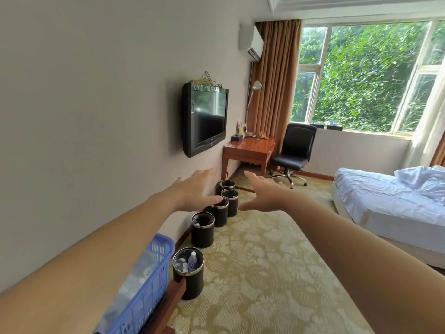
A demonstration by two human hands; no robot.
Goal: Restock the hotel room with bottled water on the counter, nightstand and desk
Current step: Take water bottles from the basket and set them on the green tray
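Observation:
Both my arms reach forward at chest height with flat, spread fingers. My left hand (196,189) hovers near the wall and holds nothing. My right hand (261,192) is beside it, palm down, also holding nothing. A blue plastic basket (147,285) with clear plastic-wrapped contents sits under my left forearm on a wooden ledge at the lower left. A water bottle (192,260) stands inside the nearest black bin (189,273). The wooden desk (250,150) stands far ahead against the wall, with a tissue box and a lamp on it.
Several black bins (203,230) line the wall on the patterned carpet. A wall-mounted TV (204,118) hangs above them. A black office chair (295,150) stands by the desk, and a bed (390,201) with white sheets fills the right side under the window.

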